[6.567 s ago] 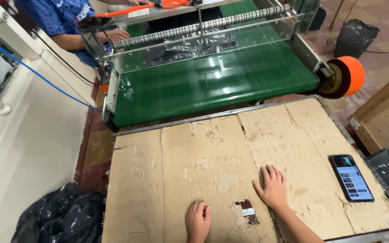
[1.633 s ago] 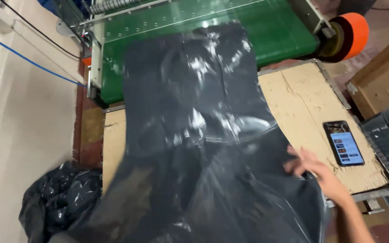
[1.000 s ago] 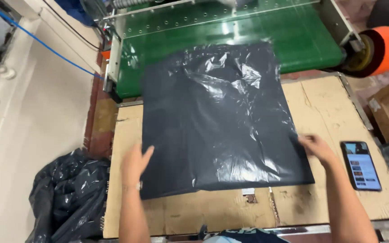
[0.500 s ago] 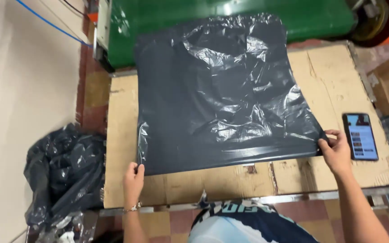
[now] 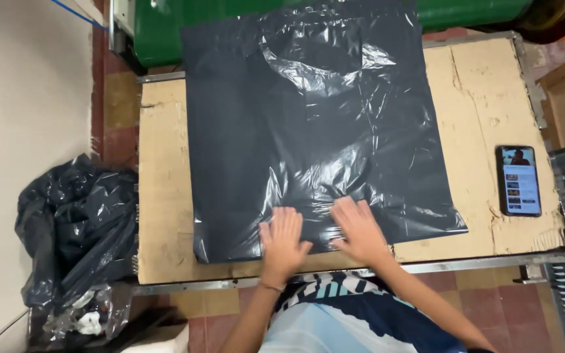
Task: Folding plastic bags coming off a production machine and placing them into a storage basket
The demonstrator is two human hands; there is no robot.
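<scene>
Pressing flat, 2 open hands, left hand [image 5: 284, 240] & right hand [image 5: 359, 230], rest side by side w/ fingers spread on the near edge of a black plastic bag [image 5: 308, 124], gripping nothing. Bag lies spread on the cardboard-topped table [image 5: 165, 196], glossy, creased, far edge overlapping a green machine [image 5: 158, 26]. Phone [image 5: 519, 180] lies right of bag; heap of black bags [image 5: 73, 229] sits left of table.
</scene>
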